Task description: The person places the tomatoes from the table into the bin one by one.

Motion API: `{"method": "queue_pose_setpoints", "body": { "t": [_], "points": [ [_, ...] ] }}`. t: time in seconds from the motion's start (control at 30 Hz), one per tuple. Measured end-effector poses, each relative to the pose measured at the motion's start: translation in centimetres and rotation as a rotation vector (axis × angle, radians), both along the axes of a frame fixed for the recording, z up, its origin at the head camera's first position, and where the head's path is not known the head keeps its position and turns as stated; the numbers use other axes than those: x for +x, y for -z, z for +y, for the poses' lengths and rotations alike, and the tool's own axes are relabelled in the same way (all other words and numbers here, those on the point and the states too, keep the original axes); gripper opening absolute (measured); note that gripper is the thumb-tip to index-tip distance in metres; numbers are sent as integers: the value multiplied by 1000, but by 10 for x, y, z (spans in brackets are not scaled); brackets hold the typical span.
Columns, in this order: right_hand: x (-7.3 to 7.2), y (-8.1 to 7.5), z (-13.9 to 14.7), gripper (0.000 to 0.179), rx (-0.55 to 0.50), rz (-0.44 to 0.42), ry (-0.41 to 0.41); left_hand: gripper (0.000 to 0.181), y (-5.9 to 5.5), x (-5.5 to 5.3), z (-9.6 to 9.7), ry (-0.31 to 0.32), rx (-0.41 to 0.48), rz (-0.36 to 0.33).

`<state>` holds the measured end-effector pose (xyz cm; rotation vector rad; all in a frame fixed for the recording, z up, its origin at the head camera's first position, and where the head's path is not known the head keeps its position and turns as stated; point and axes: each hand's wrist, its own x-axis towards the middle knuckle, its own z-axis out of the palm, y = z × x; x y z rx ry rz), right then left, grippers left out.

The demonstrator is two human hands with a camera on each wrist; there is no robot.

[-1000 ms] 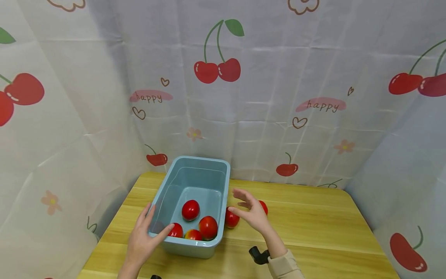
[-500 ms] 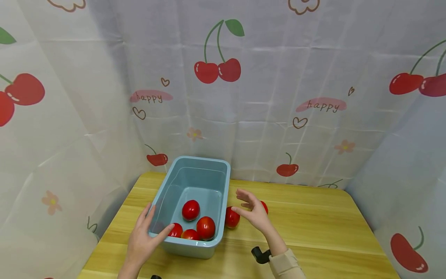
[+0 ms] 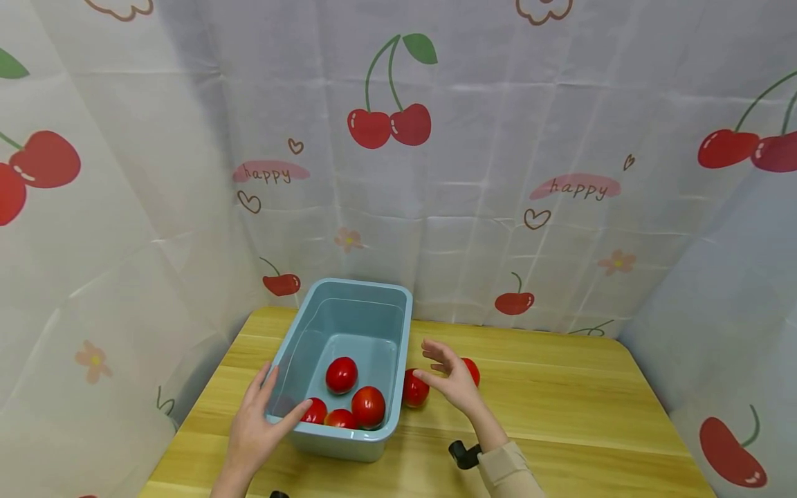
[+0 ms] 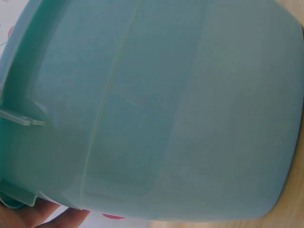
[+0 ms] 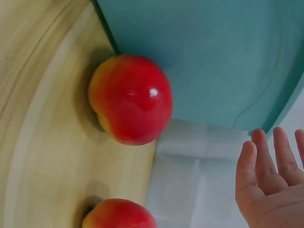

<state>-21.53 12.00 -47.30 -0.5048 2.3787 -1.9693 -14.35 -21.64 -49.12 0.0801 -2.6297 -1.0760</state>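
Observation:
In the head view, a light blue plastic bin (image 3: 406, 346) stands on the wooden table with several red apples (image 3: 341, 375) inside, most near its front end. My left hand (image 3: 252, 429) rests on the bin's near left corner, fingers along the left side and thumb over the front rim. The left wrist view shows the bin's outer wall (image 4: 156, 114) and a bit of those fingers. My right hand (image 3: 457, 380) hovers beside the bin's right side, holding nothing, its fingers slightly bent. Near it on the table lie two apples: one against the bin (image 5: 133, 99), another farther right (image 3: 470, 372).
The wooden table (image 3: 560, 401) extends to the right. White cherry-printed sheets (image 3: 461, 207) rise behind it and at both sides. A black device (image 3: 463, 455) sits at my right wrist, by the beige sleeve (image 3: 507, 470).
Two apples in the front of the bin have shifted slightly left. My right hand has moved a little right, away from the bin. The left hand and the bin have stayed put.

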Motion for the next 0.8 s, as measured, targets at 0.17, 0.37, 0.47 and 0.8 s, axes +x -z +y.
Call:
{"method": "queue_pose_setpoints", "body": {
  "t": [0.17, 0.37, 0.47, 0.8],
  "points": [
    [-6, 11, 0, 57, -3, -10, 2, 87, 0, -1, 0, 2, 4, 17],
    [-11, 23, -1, 57, 10, -12, -12, 88, 1, 0, -1, 3, 1, 2],
    [-13, 27, -1, 57, 13, -9, -14, 88, 1, 0, -1, 2, -1, -1],
    [-16, 37, -2, 56, 28, -11, -3, 87, 1, 0, 0, 1, 4, 13]
  ]
}}
